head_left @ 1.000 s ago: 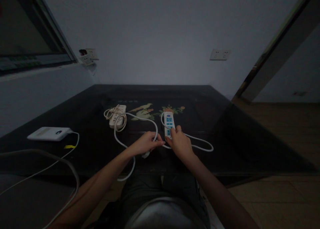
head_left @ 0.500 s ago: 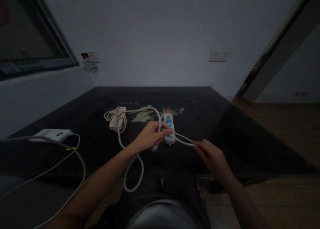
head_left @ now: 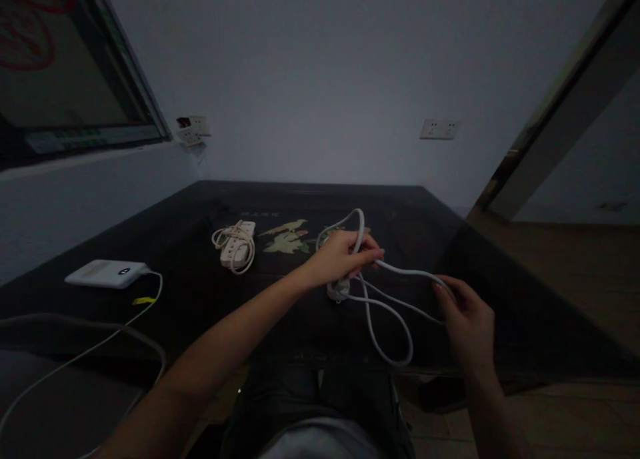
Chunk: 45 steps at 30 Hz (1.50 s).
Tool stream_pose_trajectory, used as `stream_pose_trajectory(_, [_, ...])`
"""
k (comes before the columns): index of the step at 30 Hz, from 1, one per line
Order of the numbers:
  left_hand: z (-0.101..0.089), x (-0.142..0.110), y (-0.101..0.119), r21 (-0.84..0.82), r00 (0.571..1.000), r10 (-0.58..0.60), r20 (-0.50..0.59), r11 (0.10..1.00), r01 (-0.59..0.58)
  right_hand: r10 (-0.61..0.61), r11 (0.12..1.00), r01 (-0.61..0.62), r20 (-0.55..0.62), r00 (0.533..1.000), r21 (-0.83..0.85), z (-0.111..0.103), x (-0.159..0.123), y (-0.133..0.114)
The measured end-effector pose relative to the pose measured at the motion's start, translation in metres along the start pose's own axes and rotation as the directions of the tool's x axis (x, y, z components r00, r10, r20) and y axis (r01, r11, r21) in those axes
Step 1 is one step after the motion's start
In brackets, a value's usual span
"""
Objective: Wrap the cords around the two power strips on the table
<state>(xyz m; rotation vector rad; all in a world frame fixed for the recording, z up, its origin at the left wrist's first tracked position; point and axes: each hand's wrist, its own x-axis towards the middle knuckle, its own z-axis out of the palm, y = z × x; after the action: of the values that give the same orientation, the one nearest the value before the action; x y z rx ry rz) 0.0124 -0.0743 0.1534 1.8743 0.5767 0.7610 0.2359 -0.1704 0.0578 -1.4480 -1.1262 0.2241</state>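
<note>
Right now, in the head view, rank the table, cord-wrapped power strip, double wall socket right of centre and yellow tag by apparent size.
Largest to smallest:
1. Table
2. Cord-wrapped power strip
3. Double wall socket
4. Yellow tag

White power cord in loose loops, gripped in two places, beside a mostly covered power strip.
The cord is smooth and untied: one bend arches high, one stretch runs off to the person's right, and a long loop droops toward the near edge of the dark tabletop. Of the strip, I can see just the pale near end.
</note>
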Motion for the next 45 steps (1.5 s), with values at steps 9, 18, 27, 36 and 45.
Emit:
stream_pose_trajectory(9, [-0.032, -0.039, -0.025, -0.103, 0.975, -0.074, -0.211, 0.993, 0.053, 0.223, 0.933, -0.187, -0.087, 0.971, 0.308, 0.004, 0.018, 0.019])
stream_pose_trajectory(18, [-0.034, -0.054, -0.023, -0.253, 0.967, -0.142, -0.212, 0.964, 0.086, 0.127, 0.984, -0.129, 0.029, 0.992, 0.119, 0.003, 0.032, 0.023])
stream_pose_trajectory(27, [0.017, -0.047, -0.036, -0.533, 0.978, -0.135, -0.157, 0.846, 0.031, -0.155, 0.981, 0.167, 0.114, 0.981, -0.101, 0.012, 0.027, 0.024])
stream_pose_trajectory(36, [-0.012, -0.078, -0.073, -0.549, 0.906, -0.269, -0.326, 0.835, 0.051, -0.246, 0.934, 0.356, 0.651, 0.718, -0.039, -0.001, 0.027, 0.037])
stream_pose_trajectory(45, [-0.051, -0.136, -0.086, -0.558, 0.854, -0.446, -0.267, 0.794, 0.24, -0.144, 0.962, 0.259, 0.645, 0.751, -0.087, -0.011, 0.004, 0.036])
